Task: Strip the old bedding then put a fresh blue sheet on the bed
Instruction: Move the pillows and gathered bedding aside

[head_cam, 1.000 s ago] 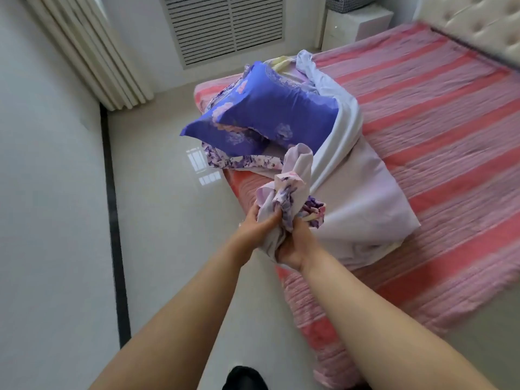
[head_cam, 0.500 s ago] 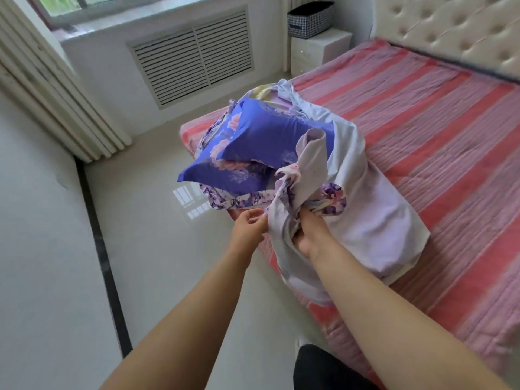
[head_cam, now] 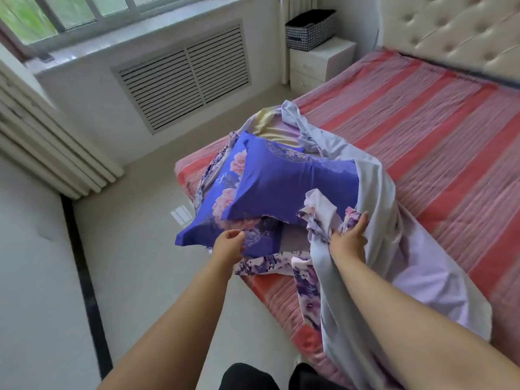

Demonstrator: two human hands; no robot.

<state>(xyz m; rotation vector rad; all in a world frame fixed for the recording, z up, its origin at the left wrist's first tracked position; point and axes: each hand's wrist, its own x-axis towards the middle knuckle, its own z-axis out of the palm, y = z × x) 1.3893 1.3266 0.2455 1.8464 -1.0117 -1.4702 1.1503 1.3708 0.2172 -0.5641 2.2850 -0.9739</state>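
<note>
Head view, nearest first: the right hand (head_cam: pixel 349 240) grips a bunched fold of the pale lilac old sheet (head_cam: pixel 399 249), which drapes over the bed's near edge toward the floor. The left hand (head_cam: pixel 229 244), apart from it with fingers loosely curled, hovers just below the corner of the blue floral pillow (head_cam: pixel 281 187); whether it touches is unclear. Pillow and crumpled bedding sit heaped at the foot corner of the red-striped mattress (head_cam: pixel 422 130), pillow overhanging the edge. Bare tiled floor (head_cam: pixel 135 235) lies open to the left, up to the curtain (head_cam: pixel 42 142) and vent (head_cam: pixel 185 77). Farther off, a white nightstand (head_cam: pixel 320 63) stands beside the tufted headboard (head_cam: pixel 450 29).
</note>
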